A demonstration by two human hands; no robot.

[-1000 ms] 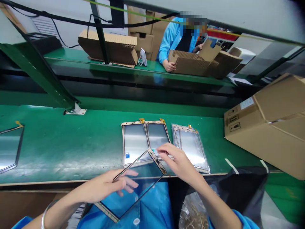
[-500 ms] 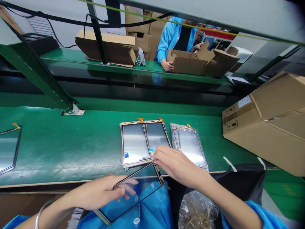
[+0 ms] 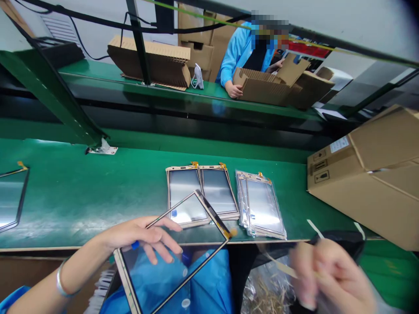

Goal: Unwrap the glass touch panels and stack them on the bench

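My left hand (image 3: 140, 237) grips a clear glass panel (image 3: 170, 257) with a dark and gold border by its left edge, tilted above my lap in front of the green bench (image 3: 81, 196). My right hand (image 3: 327, 279) is low at the right, blurred by motion, pinching a thin pale strip (image 3: 281, 267) that trails to its left. Just beyond the panel lie two stacks of similar panels (image 3: 203, 194) side by side, and a third stack (image 3: 262, 205) in clear wrapping to their right.
A large cardboard box (image 3: 369, 174) sits on the bench at right. A black bag with clear plastic scraps (image 3: 271, 292) hangs below the bench edge. Another panel (image 3: 11, 198) lies at far left. Across a raised conveyor, a person in blue (image 3: 242, 52) handles corrugated cardboard (image 3: 271, 83).
My right hand left the panel's top corner and swept down to the right, pulling a thin strip away. My left hand raised the panel and tilted it more upright.
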